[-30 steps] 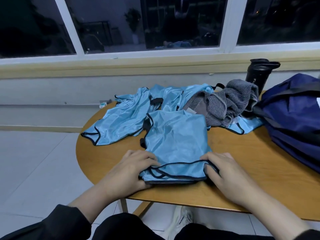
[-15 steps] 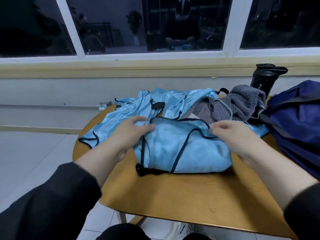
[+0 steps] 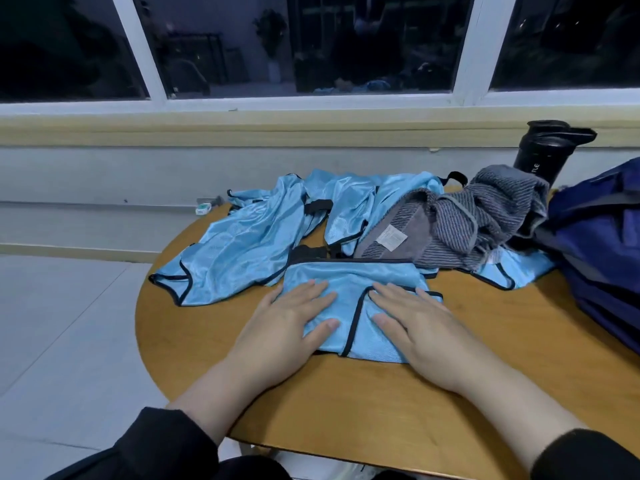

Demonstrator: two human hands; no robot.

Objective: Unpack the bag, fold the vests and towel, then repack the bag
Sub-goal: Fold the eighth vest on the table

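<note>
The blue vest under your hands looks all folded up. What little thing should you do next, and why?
Probably slide the folded vest aside to a bare part of the table. The left hand and right hand lie flat on it, pressing it smooth, so it looks finished. More unfolded vests and the crumpled grey towel wait behind it and need folding room.

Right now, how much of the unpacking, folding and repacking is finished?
Unpacking looks done. Both hands, left hand and right hand, press one folded vest flat. Left: other vests lie loose, the towel is crumpled, and nothing is repacked into the bag.
</note>
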